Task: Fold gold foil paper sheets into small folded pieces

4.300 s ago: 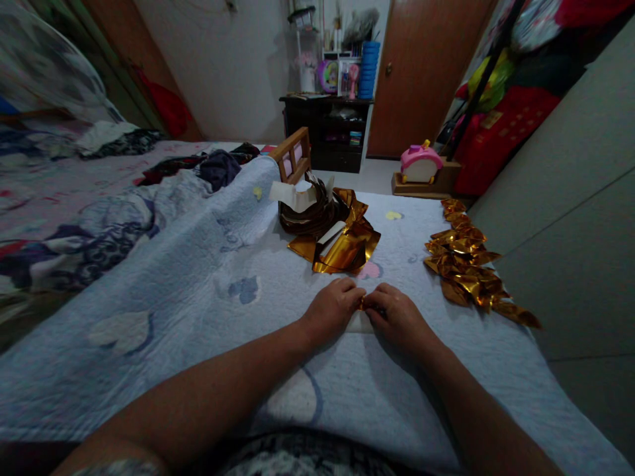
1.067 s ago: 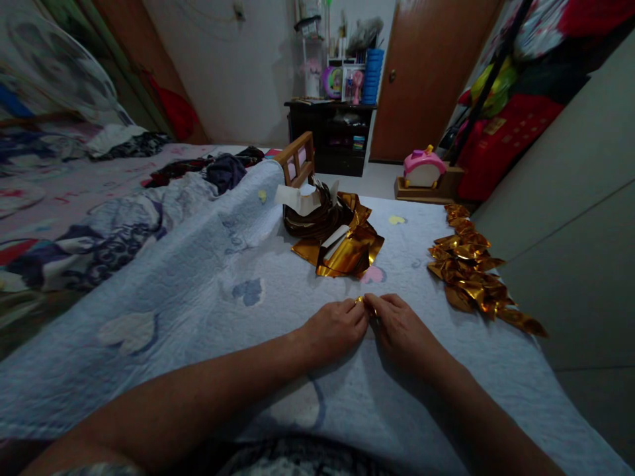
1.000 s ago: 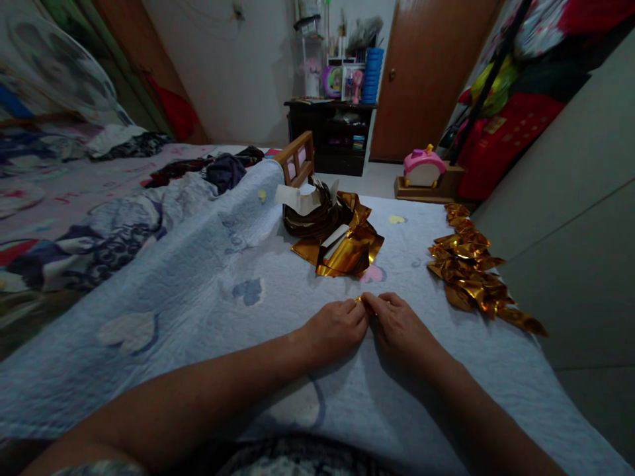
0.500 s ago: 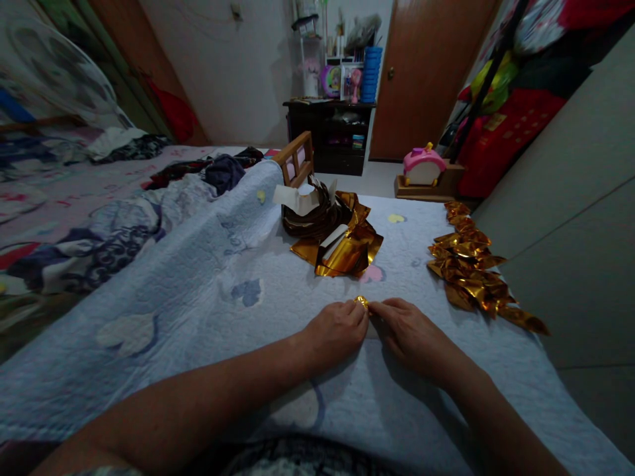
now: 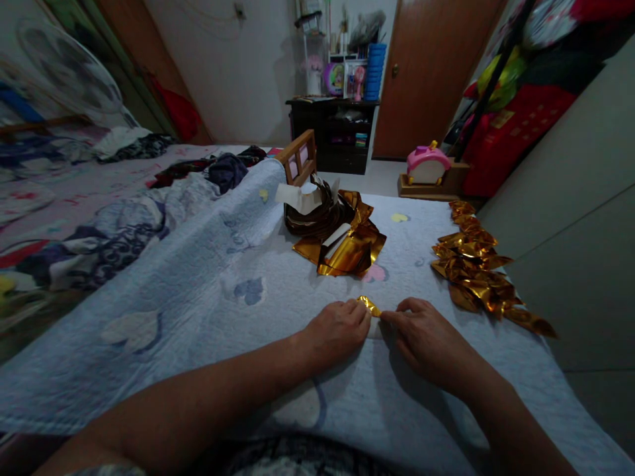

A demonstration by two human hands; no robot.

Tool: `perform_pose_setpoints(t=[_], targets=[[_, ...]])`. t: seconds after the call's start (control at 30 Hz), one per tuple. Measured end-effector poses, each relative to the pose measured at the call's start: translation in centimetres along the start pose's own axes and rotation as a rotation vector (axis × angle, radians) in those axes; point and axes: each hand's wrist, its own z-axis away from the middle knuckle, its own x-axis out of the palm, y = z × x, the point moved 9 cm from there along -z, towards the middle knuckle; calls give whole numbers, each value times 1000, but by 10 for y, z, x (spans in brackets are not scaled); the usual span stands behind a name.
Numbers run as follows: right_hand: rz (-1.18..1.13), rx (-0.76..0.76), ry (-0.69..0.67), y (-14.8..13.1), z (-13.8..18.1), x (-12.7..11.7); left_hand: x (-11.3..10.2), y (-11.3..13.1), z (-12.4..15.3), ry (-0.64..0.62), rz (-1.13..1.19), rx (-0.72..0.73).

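Observation:
A small folded piece of gold foil paper (image 5: 370, 306) lies on the quilt in front of me, partly covered by my fingers; a pale strip shows just below it. My left hand (image 5: 338, 329) is closed over its left part, fingertips pressing it down. With the thumb and index finger of my right hand (image 5: 423, 332) I pinch its right end. Beyond my hands are loose gold foil sheets (image 5: 350, 256), beside a dark, coiled stack of paper (image 5: 317, 218) with white edges sticking up. To the right lies a row of folded gold foil pieces (image 5: 471, 264).
The light blue quilt (image 5: 198, 317) covers the surface and rises in a ridge on the left. A wooden rail (image 5: 297, 158) stands at its far edge. A pink toy (image 5: 427, 164) sits on a brown box beyond. A white cabinet (image 5: 585, 264) borders the right side.
My right hand has shifted slightly right, away from my left hand, and more of the gold foil paper shows between them. The view has shifted slightly.

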Motion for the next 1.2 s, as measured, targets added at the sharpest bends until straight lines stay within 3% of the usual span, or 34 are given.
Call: perform_pose_setpoints(t=[0.1, 0.2, 0.3, 0.4, 0.73, 1.0, 1.2], targets=[[-23, 8, 28, 2, -4, -4, -2, 1, 1, 7, -1, 2], [-146, -43, 147, -2, -10, -8, -2, 2, 2, 27, -6, -6], [-282, -114, 219, -10, -14, 1, 0, 2, 3, 43, -7, -17], [-301, -83, 257, -10, -17, 14, 1, 4, 5, 70, -14, -6], [-177, -56, 193, -15, -26, 30, -7, -16, 14, 159, 141, -42], [-105, -39, 132, -20, -29, 31, -3, -18, 23, -22, 113, -108], [-125, -14, 108, -19, -29, 29, -7, -20, 28, -61, 149, -129]])
